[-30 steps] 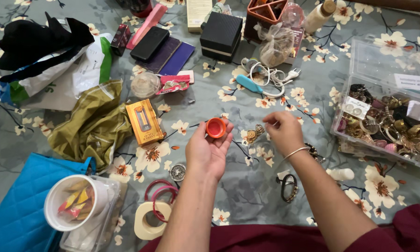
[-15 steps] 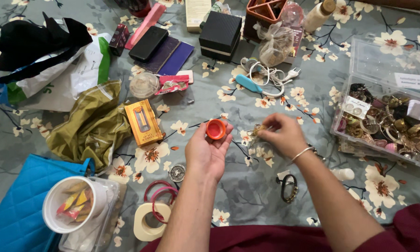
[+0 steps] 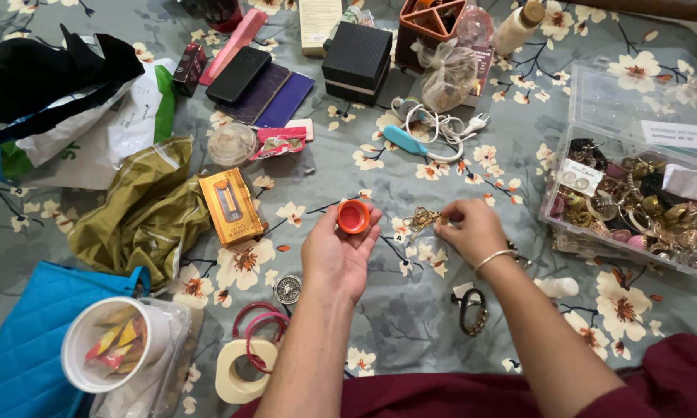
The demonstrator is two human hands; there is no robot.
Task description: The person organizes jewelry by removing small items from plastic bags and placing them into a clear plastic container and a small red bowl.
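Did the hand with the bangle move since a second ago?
Yes, a little. The right hand has slid left along the flowered cloth, away from the clear box of jewellery, toward the left hand holding the small orange cup.

surface: floral bedsheet (image 3: 410, 325) | on it: black box (image 3: 357, 60), tape roll (image 3: 239, 373), bangles (image 3: 256, 321)
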